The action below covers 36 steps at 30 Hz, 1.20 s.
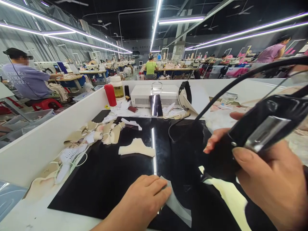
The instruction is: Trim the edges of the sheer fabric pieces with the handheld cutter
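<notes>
My left hand [146, 200] lies on the black mat [101, 179], its fingers together and pressed on the upper end of a translucent, curved template [179, 208]. On the right, my right hand [269, 173] is wrapped round a black handheld tool [262, 128] with a shiny metal plate, held above the mat. Below the tool lies a pale yellow curved piece [231, 195], partly hidden by it and by my right hand. A cream fabric piece [137, 147] rests flat near the mat's middle.
Beige cut pieces [74, 136] and papers line the left edge. Behind the mat stand a white vented box [141, 96], a phone [156, 105], a red cup [110, 95] and a jar [117, 87]. A black cable [216, 96] arches across the right. People sit at sewing stations beyond.
</notes>
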Tool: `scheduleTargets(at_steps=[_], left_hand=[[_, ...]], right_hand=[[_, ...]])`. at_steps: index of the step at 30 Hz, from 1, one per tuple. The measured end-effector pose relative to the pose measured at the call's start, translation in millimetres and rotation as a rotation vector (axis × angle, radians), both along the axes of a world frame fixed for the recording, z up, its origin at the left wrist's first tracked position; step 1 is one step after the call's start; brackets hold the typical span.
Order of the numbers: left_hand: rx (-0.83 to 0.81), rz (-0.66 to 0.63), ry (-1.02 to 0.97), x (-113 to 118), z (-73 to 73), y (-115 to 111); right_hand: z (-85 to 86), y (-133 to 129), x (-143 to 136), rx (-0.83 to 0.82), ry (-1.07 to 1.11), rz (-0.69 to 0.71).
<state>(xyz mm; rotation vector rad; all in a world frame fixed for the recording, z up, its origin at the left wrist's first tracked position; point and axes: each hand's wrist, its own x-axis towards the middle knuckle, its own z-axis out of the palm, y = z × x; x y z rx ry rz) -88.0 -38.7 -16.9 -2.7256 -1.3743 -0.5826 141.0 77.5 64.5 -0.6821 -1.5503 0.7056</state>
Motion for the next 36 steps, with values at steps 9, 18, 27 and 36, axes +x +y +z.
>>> scheduleTargets(at_steps=[9, 18, 27, 36], left_hand=[[0.076, 0.002, 0.0, 2, 2.9, 1], [0.102, -0.006, 0.005, 3, 3.9, 2], [0.096, -0.007, -0.001, 3, 5.4, 1], [0.105, -0.016, 0.006, 3, 7.1, 1]], right_hand=[[-9.9, -23, -54, -0.137, 0.353, 0.353], [-18.3, -27, -73, -0.136, 0.386, 0.237], [-19.1, -25, -72, -0.152, 0.357, 0.177], [-18.8, -25, -73, -0.148, 0.333, 0.142]])
